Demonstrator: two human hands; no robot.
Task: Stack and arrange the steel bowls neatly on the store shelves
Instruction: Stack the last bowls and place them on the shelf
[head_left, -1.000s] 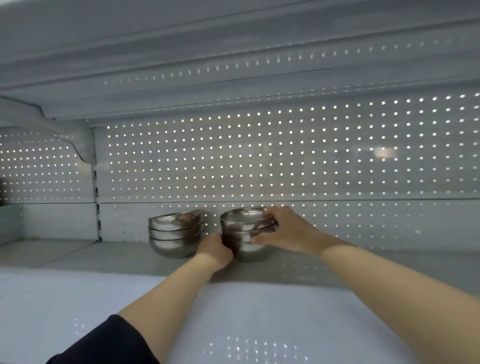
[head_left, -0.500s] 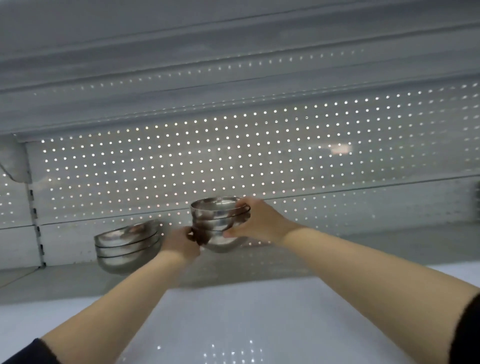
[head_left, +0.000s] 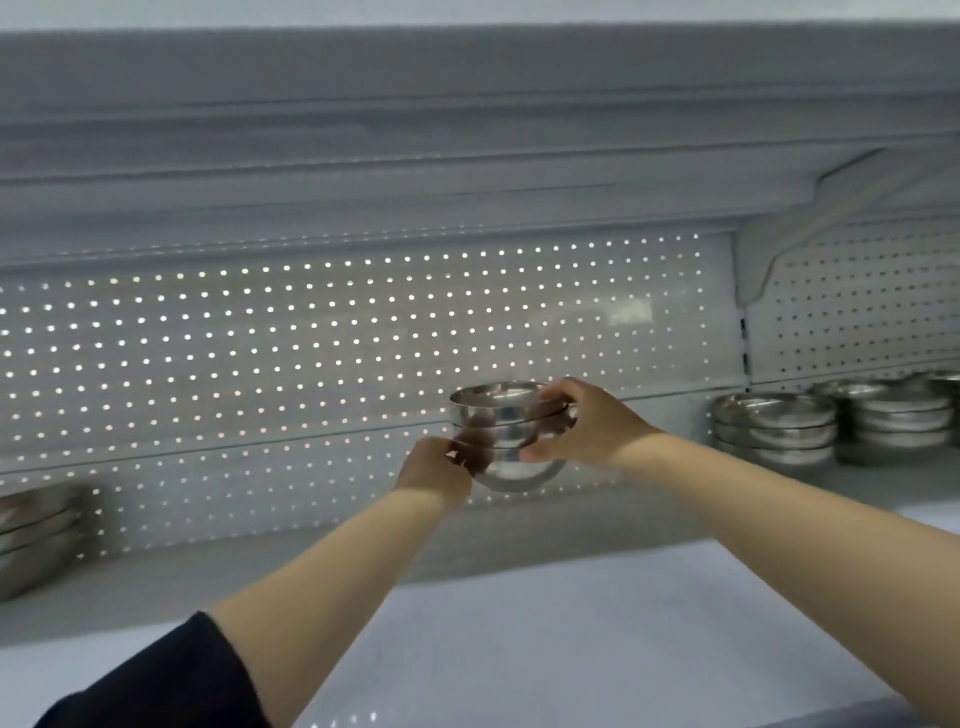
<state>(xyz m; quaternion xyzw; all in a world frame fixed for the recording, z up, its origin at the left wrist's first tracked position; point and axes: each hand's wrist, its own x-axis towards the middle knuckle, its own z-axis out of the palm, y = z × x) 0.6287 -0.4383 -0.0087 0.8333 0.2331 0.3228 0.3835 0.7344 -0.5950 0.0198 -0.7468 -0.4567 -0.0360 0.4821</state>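
Observation:
A small stack of steel bowls (head_left: 506, 434) hangs in the air above the white shelf (head_left: 519, 551), in front of the perforated back panel. My left hand (head_left: 439, 470) grips the stack's lower left side. My right hand (head_left: 584, 426) clasps its right side, fingers over the top rim. Another stack of steel bowls (head_left: 36, 535) rests on the shelf at the far left edge, blurred. Two more stacks of steel bowls (head_left: 774, 428) stand on the shelf at the right.
A perforated back panel (head_left: 311, 353) closes off the rear. The upper shelf's underside (head_left: 415, 156) hangs low overhead. A bracket (head_left: 810, 228) and slotted upright (head_left: 744, 338) divide the bays at the right. A white lower shelf surface (head_left: 571, 649) spreads below my arms.
Both hands lifted the bowl stack off the shelf and carried it rightward. The view swung right: the left stack slid to the frame's edge and the right-hand stacks came into sight.

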